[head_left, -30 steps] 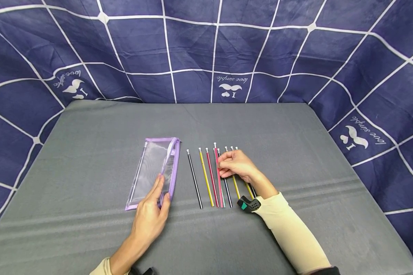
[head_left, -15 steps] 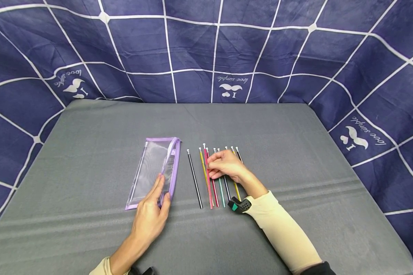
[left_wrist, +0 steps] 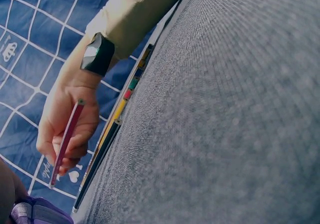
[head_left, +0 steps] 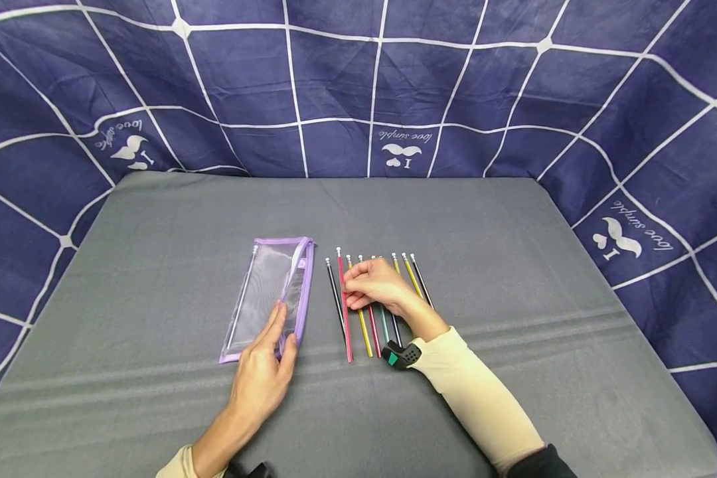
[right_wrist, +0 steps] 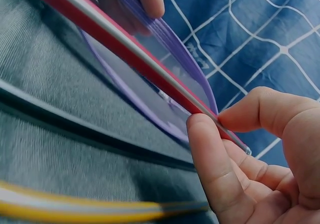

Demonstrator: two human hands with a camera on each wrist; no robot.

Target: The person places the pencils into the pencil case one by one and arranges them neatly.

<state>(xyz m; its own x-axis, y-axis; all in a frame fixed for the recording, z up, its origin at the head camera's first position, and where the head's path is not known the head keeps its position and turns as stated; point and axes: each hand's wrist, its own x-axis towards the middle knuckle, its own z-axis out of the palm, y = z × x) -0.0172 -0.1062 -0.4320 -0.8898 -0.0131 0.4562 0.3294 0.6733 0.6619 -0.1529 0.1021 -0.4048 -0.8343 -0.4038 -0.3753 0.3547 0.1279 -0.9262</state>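
In the head view my right hand (head_left: 373,285) pinches a red pencil (head_left: 346,325) between thumb and fingers. The right wrist view shows the same red pencil (right_wrist: 135,52) raised over the table, its silver end by the fingertips. My left hand (head_left: 263,372) lies with extended fingers on a clear purple-edged zip pouch (head_left: 263,285), at its right side, where the mouth gapes. One pencil (head_left: 241,299) lies inside along the pouch's left edge. Beneath the red pencil is a black pencil (head_left: 336,292). A yellow pencil (head_left: 364,332) and several others lie partly hidden under my right hand.
The pencils lie in a row on a grey table (head_left: 484,232), right of the pouch. At the row's right end is another black pencil (head_left: 422,282). A blue cloth (head_left: 334,79) with white lines hangs behind the table and at its sides.
My right hand has carried the red pencil leftwards, across the yellow pencil to beside the leftmost black one. My left hand and the pouch have stayed in place.
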